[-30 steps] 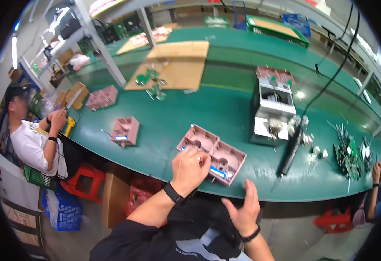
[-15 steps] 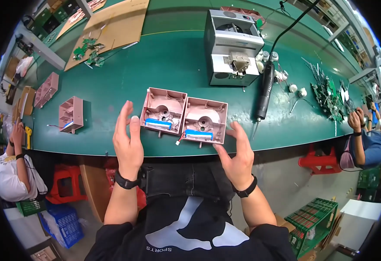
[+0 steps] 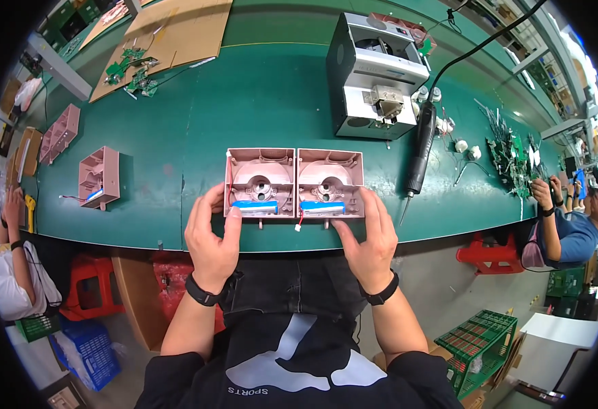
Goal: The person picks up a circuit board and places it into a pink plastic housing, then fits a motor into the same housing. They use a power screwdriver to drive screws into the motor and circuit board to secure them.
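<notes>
Two pink plastic housings sit side by side on the green bench, open faces up, their inner walls touching or nearly so. Inside the left housing (image 3: 261, 163) lies a blue battery (image 3: 257, 206) along the near wall. The right housing (image 3: 329, 163) has a similar blue battery (image 3: 322, 207), whose short lead ends in a white plug (image 3: 297, 228) hanging over the near edge. My left hand (image 3: 212, 240) grips the left housing, fingers along its outer side and thumb at the near corner. On the other side, my right hand (image 3: 370, 240) holds the right housing with fingers against its outer wall, thumb in front.
An electric screwdriver (image 3: 420, 150) hangs on a cable to the right, beside a grey-white machine (image 3: 374, 82). Further right are wired circuit boards (image 3: 514, 160). More pink housings (image 3: 100, 178) stand at left; cardboard (image 3: 176, 34) with boards lies behind. Co-workers sit at both sides.
My hands have closed in from both sides onto the housings. The two housings, tilted and offset before, now stand squared up in one row.
</notes>
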Demonstrator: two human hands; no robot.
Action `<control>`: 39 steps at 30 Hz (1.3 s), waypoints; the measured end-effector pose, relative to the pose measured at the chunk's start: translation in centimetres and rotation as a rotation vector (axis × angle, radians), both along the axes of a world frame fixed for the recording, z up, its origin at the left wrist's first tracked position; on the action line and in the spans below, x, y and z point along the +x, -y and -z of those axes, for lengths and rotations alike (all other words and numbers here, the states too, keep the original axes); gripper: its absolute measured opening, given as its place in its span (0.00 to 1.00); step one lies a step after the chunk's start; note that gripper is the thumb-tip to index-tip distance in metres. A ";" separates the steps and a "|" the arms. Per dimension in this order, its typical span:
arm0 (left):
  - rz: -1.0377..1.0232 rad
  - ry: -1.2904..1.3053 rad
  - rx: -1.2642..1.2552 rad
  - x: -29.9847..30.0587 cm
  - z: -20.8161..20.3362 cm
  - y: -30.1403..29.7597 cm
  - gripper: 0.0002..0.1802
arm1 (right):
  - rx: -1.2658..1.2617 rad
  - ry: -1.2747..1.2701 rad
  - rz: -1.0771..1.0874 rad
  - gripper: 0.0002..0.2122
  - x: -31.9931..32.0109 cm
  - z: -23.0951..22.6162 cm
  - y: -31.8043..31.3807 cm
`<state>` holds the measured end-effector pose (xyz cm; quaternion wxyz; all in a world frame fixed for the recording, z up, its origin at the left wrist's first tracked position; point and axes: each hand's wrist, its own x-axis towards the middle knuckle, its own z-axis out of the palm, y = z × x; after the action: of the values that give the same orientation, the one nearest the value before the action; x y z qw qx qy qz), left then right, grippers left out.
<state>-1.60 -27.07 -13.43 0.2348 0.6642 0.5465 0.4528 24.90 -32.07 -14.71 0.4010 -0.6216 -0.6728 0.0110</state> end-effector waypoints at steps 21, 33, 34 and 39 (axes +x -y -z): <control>0.168 -1.276 -0.037 -20.5 -11.0 -35.0 0.43 | 0.167 -0.100 0.111 0.06 2.1 2.7 1.8; 0.277 -0.912 -0.475 -21.8 -8.2 -38.4 0.50 | 0.240 -0.024 0.138 0.08 1.9 4.2 2.1; 0.314 -0.872 -0.468 -21.5 -7.7 -38.0 0.50 | 0.242 -0.039 0.140 0.08 1.9 4.3 2.3; 0.421 -0.695 -0.494 -15.4 -6.8 -29.0 0.37 | 0.244 -0.083 0.133 0.08 1.6 3.8 1.9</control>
<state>-16.99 1.97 -6.60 0.2757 0.7970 0.5374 0.0029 26.50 -33.92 -18.52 0.5007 -0.6104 -0.6096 -0.0718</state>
